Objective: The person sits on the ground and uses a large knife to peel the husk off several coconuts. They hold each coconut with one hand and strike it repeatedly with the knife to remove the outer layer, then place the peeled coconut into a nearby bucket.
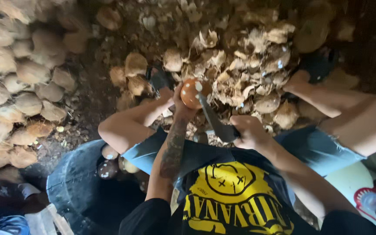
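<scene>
1. Looking straight down: the left hand (180,104) cups a round orange-brown coconut (191,92), fingers curled around its underside and pressed against the shell, holding it out between the knees.
2. The right hand (249,130) is wrapped tight around the handle of a dark blade (212,117), fingers closed in a fist; the blade's tip touches the coconut's right side.
3. Right behind the coconut lies a heap of pale husk scraps (249,65), crowding the far side of the work spot.
4. To the left, a big pile of unhusked coconuts (18,82) fills the frame edge; a strip of dark ground separates it from the hands.
5. Lower left, a black tub (72,182) sits beside the left thigh, with a few peeled coconuts (109,163) inside near its rim.
6. Lower right, a white bucket (349,182) and a red-rimmed round lid (373,202) sit by the right leg.
7. The black shirt (236,196) carries a yellow print with a round face shape.
8. Open room is tight: both bare legs flank the hands, husks ahead, tub and bucket at the sides.
</scene>
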